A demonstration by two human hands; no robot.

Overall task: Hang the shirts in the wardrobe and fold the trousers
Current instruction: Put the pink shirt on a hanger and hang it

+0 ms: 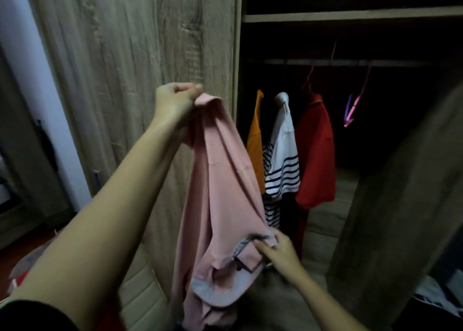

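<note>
The room is dim: a wood-grain wardrobe [140, 55] stands beside a pale wall [30, 55], with one door [406, 192] swung open at the right. Inside, under a shelf [350, 16], a rail [325, 62] carries an orange shirt [255, 140], a striped shirt [283, 160], a red shirt [315, 150] and a bare pink-and-purple hanger [352, 110]. The pink shirt [220, 192] hangs in the air before the wardrobe's left panel, the left hand [175, 102] with fingers curled tight round its collar end and the right hand [280, 253] with fingers pinching a grey-edged fold low down. A small dark tag [241, 265] near that fold is too blurred to read.
</note>
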